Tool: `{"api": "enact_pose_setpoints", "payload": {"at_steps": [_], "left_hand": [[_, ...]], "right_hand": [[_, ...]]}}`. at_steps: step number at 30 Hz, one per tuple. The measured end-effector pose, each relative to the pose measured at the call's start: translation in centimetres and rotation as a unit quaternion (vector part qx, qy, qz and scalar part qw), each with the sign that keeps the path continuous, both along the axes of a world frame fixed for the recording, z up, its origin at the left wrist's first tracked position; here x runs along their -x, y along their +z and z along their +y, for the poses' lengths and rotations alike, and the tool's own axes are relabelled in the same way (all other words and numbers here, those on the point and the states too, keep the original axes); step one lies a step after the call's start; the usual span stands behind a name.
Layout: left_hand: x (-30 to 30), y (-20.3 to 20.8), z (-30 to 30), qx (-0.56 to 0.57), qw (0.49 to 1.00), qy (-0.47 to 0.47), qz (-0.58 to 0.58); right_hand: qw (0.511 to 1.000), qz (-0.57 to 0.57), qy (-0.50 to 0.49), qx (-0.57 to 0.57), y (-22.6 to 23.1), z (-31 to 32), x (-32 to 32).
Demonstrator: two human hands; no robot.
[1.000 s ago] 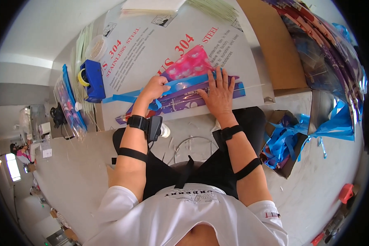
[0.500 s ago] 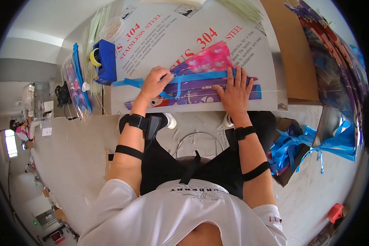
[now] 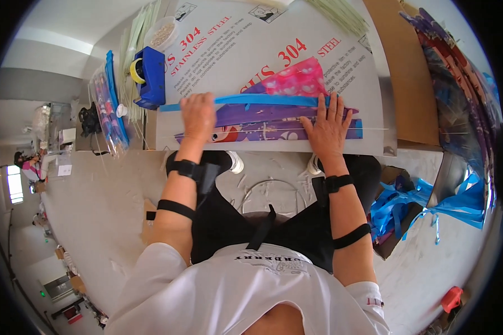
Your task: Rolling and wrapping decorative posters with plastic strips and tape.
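Note:
A folded purple and pink printed sheet [image 3: 251, 116], kite-like with a cartoon figure on it, lies along the table's near side. A blue ribbon [image 3: 262, 100] runs nearly straight across its upper part and past its left end. My right hand [image 3: 327, 125] rests flat on the sheet's right part, fingers spread, fingertips reaching the ribbon's end. Over the ribbon's left part is my left hand [image 3: 198, 118], its fingers smeared by motion; whether they grip the ribbon does not show. A thin pale rod [image 3: 369, 129] crosses the sheet and sticks out to the right.
At the left stand a blue tape dispenser [image 3: 151, 78], a bowl of small pale pieces [image 3: 163, 34] and wrapped printed sheets [image 3: 107, 106]. Pale sticks [image 3: 343, 15] lie at the far side. Blue strips [image 3: 394, 204] fill a box at the lower right, beside hanging printed sheets [image 3: 458, 78].
My left hand has moved slightly left along the ribbon. The ribbon's loose loop beside that hand is gone, and the ribbon lies straighter. My right hand stays on the sheet.

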State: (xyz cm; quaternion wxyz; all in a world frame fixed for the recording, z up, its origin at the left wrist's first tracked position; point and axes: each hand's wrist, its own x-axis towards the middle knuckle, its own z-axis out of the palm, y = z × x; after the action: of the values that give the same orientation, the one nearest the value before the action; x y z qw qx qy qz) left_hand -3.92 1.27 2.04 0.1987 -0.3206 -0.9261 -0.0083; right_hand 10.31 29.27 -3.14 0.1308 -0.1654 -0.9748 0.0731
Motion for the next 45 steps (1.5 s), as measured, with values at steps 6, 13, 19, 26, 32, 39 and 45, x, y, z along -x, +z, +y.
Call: {"api": "enact_pose_setpoints", "payload": {"at_steps": [6,13,19,26,32,39,45], "left_hand": [[1.3,1.2,-11.3,0.103,0.974,0.201,0.033],[0.2,3.2,-4.7,-0.070,0.995,0.030,-0.058],[-1.6,-0.3,8.5,-0.160,0.941,-0.069,-0.291],[1.5,0.4,7.6,-0.184,0.847,-0.022,-0.499],[2.8,0.2,3.3,-0.196,0.877,0.016,-0.439],[1.0,-1.5,3.5,-0.158,0.940,0.011,-0.301],[0.4,-1.5,3.0,-0.173,0.950,-0.030,-0.258]], "right_hand": [[1.000,0.002,0.002,0.007,0.1,-0.1,0.1],[1.000,-0.004,0.002,0.002,0.1,0.0,0.1],[1.000,-0.011,0.000,-0.005,-0.1,-0.2,0.2],[1.000,-0.012,0.002,-0.009,0.1,-0.1,0.1],[1.000,-0.001,0.003,-0.007,-0.2,0.0,0.2],[1.000,-0.007,0.003,-0.007,-0.4,0.0,0.1],[1.000,-0.009,0.001,-0.006,-0.3,-0.1,0.2]]}}
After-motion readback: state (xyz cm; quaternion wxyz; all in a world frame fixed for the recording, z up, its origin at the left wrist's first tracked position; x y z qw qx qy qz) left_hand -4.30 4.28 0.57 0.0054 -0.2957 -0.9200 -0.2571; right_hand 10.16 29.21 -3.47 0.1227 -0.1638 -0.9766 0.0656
